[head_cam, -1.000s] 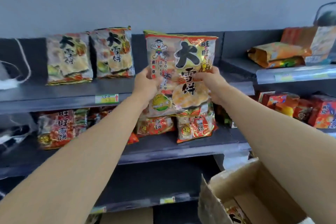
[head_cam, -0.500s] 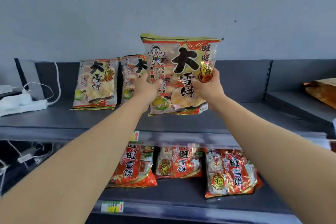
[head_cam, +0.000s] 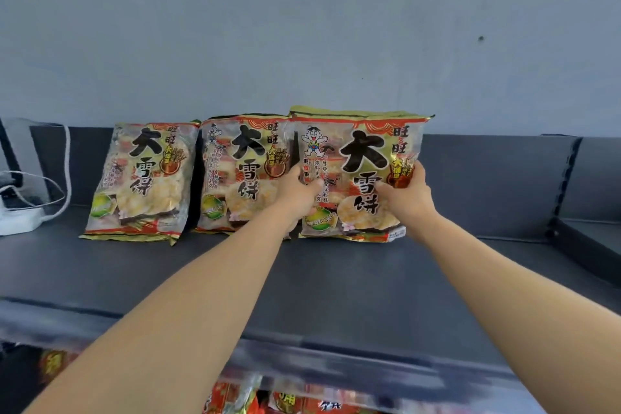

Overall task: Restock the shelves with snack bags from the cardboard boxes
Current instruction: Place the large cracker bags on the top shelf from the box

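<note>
A gold-and-red rice cracker snack bag (head_cam: pixel 359 151) stands upright at the back of the dark top shelf (head_cam: pixel 336 286), its bottom edge on the shelf. My left hand (head_cam: pixel 297 193) grips its left side and my right hand (head_cam: pixel 408 193) grips its right side. Two matching bags lean against the shelf's back to the left: one (head_cam: pixel 243 175) right beside the held bag and partly behind my left hand, another (head_cam: pixel 144 178) farther left. No cardboard box is in view.
A white power strip (head_cam: pixel 20 222) with cables lies at the shelf's far left. Red snack bags (head_cam: pixel 235 397) show on the shelf below, under the front edge. Bare shelf runs to the right of the held bag, ending at a divider (head_cam: pixel 568 178).
Both hands carried the bag up and back onto the top shelf, setting it beside the two other bags. The view rose, so the lower shelves and the box dropped out of sight.
</note>
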A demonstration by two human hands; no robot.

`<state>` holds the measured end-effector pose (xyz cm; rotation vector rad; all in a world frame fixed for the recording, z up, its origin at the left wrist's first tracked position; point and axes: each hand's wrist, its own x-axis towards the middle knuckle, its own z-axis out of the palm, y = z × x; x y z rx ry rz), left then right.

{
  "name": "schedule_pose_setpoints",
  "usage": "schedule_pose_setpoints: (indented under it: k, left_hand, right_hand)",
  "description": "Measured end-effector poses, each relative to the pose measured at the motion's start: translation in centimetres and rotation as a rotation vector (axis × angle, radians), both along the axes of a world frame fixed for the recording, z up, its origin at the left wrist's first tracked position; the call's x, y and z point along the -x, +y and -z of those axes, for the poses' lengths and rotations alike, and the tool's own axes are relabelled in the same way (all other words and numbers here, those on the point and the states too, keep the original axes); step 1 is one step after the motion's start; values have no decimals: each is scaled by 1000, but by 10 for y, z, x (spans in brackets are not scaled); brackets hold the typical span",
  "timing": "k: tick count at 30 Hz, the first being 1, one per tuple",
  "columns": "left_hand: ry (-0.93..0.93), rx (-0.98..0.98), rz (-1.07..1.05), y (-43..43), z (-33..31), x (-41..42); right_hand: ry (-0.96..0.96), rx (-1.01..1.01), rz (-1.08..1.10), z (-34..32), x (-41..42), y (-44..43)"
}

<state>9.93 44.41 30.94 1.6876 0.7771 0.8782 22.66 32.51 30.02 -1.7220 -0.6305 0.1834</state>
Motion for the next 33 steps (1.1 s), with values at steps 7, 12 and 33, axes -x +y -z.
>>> schedule_pose_setpoints:
  k: [7,12,33]
  left_hand:
    - [69,-18,-84,22,10,-26]
    - [145,-94,-150,25,15,-33]
    - [206,-467,176,-127,13,84]
  right_hand:
    - [-16,137,37,7,-24,25]
    - [-24,183,46,14,-23,32]
    - [-403,241,48,11,105,-114]
